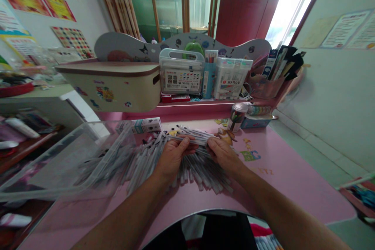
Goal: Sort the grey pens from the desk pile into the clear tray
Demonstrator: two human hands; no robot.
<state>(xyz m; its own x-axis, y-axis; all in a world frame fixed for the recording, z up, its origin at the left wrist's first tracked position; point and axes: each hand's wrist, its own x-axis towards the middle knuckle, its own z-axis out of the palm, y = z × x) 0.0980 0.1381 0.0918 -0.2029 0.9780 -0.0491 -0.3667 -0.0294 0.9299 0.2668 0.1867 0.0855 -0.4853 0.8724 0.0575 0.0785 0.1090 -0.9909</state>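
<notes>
A heap of white marker pens lies spread across the pink desk. Both hands hold one bundle of these pens just above the heap. My left hand is closed round the bundle's left end, fingers curled over it. My right hand grips the right end the same way. The bundle lies roughly level, pointing left to right.
A clear plastic box lies tipped at the left, over part of the heap. On the shelf behind stand clear marker cases, a cream bin and a pen holder. A small can and a small carton sit nearby.
</notes>
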